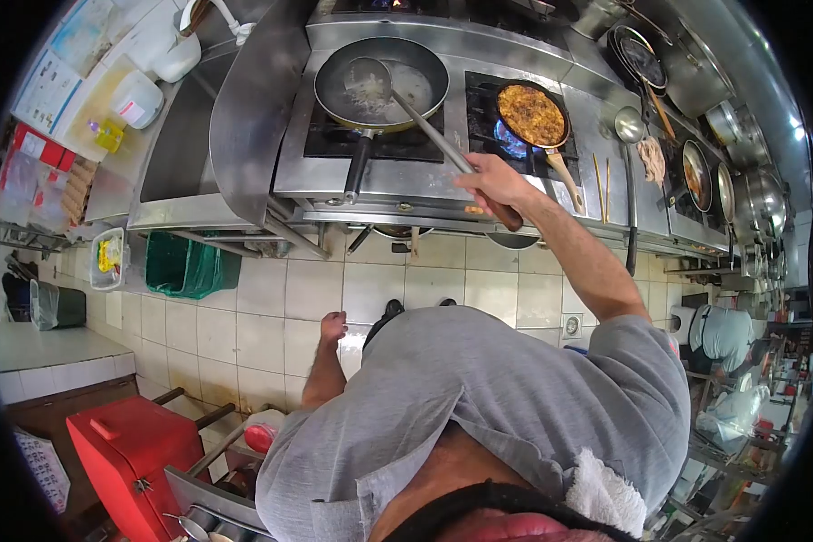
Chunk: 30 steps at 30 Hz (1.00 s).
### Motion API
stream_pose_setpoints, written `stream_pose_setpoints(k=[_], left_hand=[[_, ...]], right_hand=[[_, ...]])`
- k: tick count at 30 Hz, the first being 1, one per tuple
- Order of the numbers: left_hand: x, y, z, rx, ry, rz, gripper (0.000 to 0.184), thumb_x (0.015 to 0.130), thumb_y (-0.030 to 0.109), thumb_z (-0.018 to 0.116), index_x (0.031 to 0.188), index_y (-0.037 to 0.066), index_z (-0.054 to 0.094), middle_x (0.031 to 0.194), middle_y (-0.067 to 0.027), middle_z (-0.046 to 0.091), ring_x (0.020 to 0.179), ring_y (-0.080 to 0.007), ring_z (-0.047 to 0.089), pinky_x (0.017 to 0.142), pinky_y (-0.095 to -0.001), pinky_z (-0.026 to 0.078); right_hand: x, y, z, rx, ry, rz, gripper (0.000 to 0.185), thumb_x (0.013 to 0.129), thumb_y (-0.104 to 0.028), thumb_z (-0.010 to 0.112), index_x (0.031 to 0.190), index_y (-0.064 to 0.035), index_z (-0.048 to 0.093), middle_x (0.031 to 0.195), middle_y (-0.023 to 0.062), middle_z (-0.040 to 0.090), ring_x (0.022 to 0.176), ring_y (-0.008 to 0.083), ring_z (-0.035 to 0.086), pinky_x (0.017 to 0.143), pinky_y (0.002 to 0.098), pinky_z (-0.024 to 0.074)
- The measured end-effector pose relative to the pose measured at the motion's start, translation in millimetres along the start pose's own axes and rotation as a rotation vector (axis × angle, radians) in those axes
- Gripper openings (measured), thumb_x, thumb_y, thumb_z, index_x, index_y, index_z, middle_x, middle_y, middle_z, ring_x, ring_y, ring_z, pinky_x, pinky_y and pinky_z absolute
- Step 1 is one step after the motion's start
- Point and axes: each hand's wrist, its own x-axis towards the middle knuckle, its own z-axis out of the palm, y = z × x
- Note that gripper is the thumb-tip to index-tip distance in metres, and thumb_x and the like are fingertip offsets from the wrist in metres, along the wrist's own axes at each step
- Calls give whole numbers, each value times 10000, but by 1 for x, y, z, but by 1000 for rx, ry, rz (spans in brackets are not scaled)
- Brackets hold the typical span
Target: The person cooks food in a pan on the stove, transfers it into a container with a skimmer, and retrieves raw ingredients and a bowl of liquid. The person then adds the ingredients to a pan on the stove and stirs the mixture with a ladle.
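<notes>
My right hand [499,185] is closed round the handle of a long ladle [429,134], in front of the stove. The ladle's bowl rests inside a large dark pan [334,83], over pale shreds [370,90] in a little liquid. This pan stands on the left burner, its black handle towards me. On the burner to the right, a smaller pan [565,126] holds a browned, flat round food [526,113] above a blue flame. My left hand [333,325] hangs low over the tiled floor, its fingers curled, touching nothing that I can see.
Left of the stove are a metal partition [253,108] and a sink [182,144], with a green bin [185,262] below. A second ladle [630,172] and chopsticks [602,185] lie at the right. A red box [135,452] stands lower left. Another person [723,334] is far right.
</notes>
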Motion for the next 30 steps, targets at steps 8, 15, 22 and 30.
stream_pose_setpoints(k=[8,15,22,30], left_hand=[[2,-21,27,95,-31,-2,384,789,301,613,1018,-1,559,764,-68,575,562,-148,560,423,-261,412],[-6,-25,15,46,8,-29,396,797,298,601,1045,-5,546,774,-65,576,601,-151,565,437,-263,410],[-7,-24,20,30,25,-18,411,798,304,609,1062,-3,541,819,-74,591,602,-158,562,440,-259,413],[-15,-21,17,83,-2,-24,387,800,309,597,1046,13,556,789,-51,578,592,-145,557,466,-271,427]], right_hand=[[-26,-13,9,1,-49,9,139,814,-138,546,799,-42,448,588,0,448,401,86,441,338,247,379],[-29,-29,22,561,-200,106,118,856,-158,530,860,-61,462,622,-25,446,442,58,419,355,215,349],[-6,-10,6,1218,-448,106,149,869,-150,523,967,-42,492,607,-46,434,445,16,383,343,171,294],[5,-16,3,1145,-362,51,171,838,-117,553,712,-89,441,584,-51,433,423,29,392,330,164,276]])
